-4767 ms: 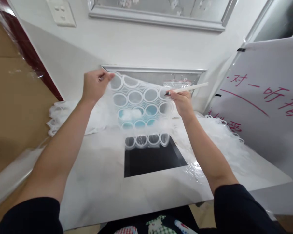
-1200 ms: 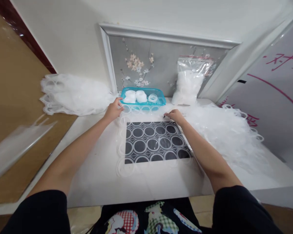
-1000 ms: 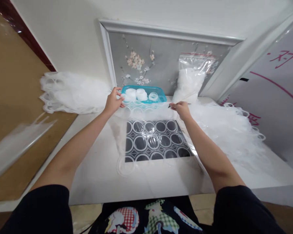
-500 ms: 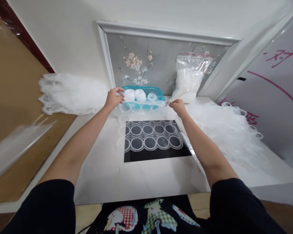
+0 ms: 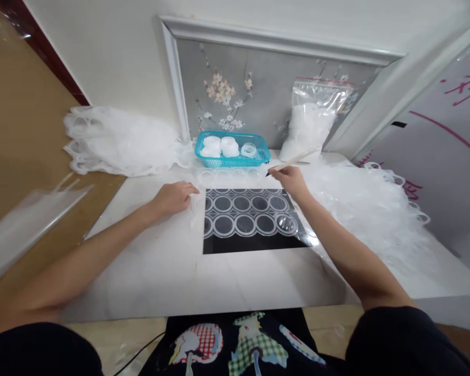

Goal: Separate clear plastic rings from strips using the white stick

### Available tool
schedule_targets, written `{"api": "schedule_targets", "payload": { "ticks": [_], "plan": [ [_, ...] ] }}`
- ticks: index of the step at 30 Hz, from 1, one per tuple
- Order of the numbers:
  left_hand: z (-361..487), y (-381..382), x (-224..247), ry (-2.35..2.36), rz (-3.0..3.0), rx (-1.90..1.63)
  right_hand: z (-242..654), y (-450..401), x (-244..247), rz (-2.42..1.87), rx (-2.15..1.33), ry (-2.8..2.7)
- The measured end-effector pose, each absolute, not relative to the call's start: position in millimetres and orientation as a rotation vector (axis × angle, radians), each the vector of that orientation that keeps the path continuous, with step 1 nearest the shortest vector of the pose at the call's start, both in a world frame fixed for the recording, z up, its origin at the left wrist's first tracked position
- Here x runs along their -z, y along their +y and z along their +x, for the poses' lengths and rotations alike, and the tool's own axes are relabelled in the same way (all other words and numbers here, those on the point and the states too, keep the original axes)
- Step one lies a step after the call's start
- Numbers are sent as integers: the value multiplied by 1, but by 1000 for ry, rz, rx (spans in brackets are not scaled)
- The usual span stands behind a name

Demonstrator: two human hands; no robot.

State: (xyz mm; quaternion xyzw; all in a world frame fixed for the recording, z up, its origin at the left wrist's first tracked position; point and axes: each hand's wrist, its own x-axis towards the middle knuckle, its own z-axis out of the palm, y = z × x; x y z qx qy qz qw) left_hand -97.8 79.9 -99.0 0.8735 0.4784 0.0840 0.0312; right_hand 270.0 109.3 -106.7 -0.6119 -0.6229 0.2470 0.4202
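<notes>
1. A clear plastic sheet (image 5: 245, 215) lies in the middle of a white table (image 5: 160, 279). It is printed with rows of round white rings, with small star-like shapes between them.
2. Most of the sheet covers a black panel (image 5: 254, 245), where the rings stand out crisply. Against the white tabletop, at the far and left sides, they fade to faint outlines. A bright glare catches the ring nearest the right arm, and a strip of the panel along the near edge is uncovered.
3. The left hand (image 5: 176, 197) is low and palm down, its fingers stretched forward and close together. The fingertips reach the left side of the sheet, by the panel's far left corner; the hand grips nothing that shows.
4. The right hand (image 5: 290, 180) pinches a pale stick (image 5: 303, 156) with a dark tip. The stick slants, its tip pointing down and left near the sheet's far right corner; whether the tip touches the sheet I cannot tell.
5. Both forearms angle inward from dark sleeves, the left lying lower.
6. Just beyond the sheet sits a blue basket (image 5: 235, 163) holding white rolls and rings, with a filled clear bag (image 5: 310, 125) upright to its right.
</notes>
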Motion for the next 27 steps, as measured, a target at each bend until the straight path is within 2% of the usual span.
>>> {"api": "schedule_targets", "payload": {
  "ticks": [4, 9, 27],
  "plan": [
    [-90, 1, 106, 1252, 2902, -113, 194, 50, 119, -1302, -1005, -1856],
    [-86, -57, 121, 944, 3218, -87, 129, 6, 133, -1016, -1106, -2015],
    [-81, -64, 133, 1086, 3208, -8, 122, -2, 145, -973, -1042, -1996]
  ]
}}
